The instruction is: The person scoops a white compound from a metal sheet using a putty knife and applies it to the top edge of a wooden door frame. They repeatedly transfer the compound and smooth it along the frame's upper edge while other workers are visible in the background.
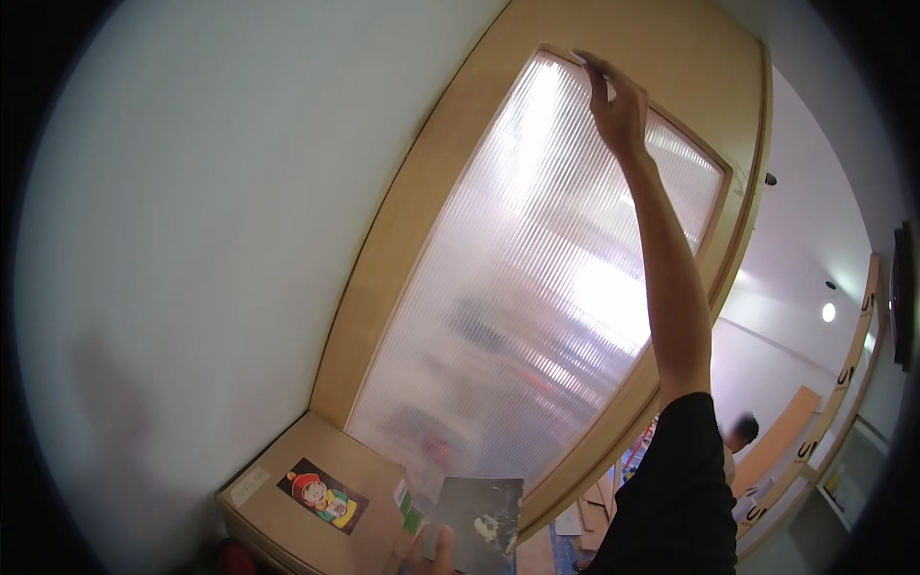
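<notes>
On my feed I count two hands: the left hand [431, 556] grasps one grey board [470, 522] before one ribbed panel [479, 249]; the right hand [618, 110], fingers extended, meets the panel's upper edge.

a plain, pale wall [240, 192] fills the left side, with a soft shadow [110, 393] low on it. to the right, a white ceiling [805, 182] meets a pale far wall [767, 369], and a small hanging lamp [829, 312] glows. an orange-brown board [778, 446] leans at a slant near a tall strip [826, 412] with dark marks. blue patches and brown pieces cover the floor [565, 553].
</notes>
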Demonstrator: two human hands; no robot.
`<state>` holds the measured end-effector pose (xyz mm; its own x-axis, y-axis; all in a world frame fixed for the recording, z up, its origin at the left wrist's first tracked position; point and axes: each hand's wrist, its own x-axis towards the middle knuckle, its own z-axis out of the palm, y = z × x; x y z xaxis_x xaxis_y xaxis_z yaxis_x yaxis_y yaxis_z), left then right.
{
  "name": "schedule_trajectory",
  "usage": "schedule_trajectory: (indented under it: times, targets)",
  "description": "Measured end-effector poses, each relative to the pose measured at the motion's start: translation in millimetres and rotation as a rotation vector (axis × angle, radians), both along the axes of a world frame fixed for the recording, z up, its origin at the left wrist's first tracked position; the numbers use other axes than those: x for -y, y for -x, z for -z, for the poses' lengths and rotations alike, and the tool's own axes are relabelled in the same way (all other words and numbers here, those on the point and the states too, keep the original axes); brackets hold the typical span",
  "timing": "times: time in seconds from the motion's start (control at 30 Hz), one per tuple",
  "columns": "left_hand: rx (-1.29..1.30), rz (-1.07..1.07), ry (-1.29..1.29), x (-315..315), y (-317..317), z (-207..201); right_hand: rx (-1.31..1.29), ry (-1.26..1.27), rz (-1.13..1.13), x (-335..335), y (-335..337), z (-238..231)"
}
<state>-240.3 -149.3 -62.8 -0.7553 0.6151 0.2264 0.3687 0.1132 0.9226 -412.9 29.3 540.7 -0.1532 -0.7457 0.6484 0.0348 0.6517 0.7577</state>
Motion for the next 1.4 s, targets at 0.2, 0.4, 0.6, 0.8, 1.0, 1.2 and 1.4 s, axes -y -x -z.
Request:
schedule_trajectory:
  times: [0.2,0.4,0.6,0.8,1.0,1.2,1.4]
  targets:
    - [1.062,0.181,-0.926,-29.5,15.7,-40.6,0.073,-0.013,0.134,-12.7,23.2,-70.3]
    - [1.256,0.03,-0.916,-24.0,21.8,-70.5,0.11,-0.009,0.172,-15.6,25.8,-87.7]
    - [1.238,-0.013,-0.873,-31.6,27.1,-71.3,0.131,-0.165,0.241,-19.8,22.5,-91.2]
    - [1.2,0.073,-0.958,-39.2,26.3,-68.9,0.134,-0.233,0.255,-17.9,19.9,-91.5]
    - [1.109,0.057,-0.973,-40.7,29.5,-73.7,0.115,-0.305,0.274,-16.3,18.4,-87.5]
    - [1.008,0.099,-0.971,-36.1,36.0,-83.0,0.164,-0.412,0.24,-15.7,16.6,-81.4]
    - [1.012,0.085,-0.985,-38.3,37.6,-83.4,0.125,-0.164,0.223,-20.1,12.1,-79.1]
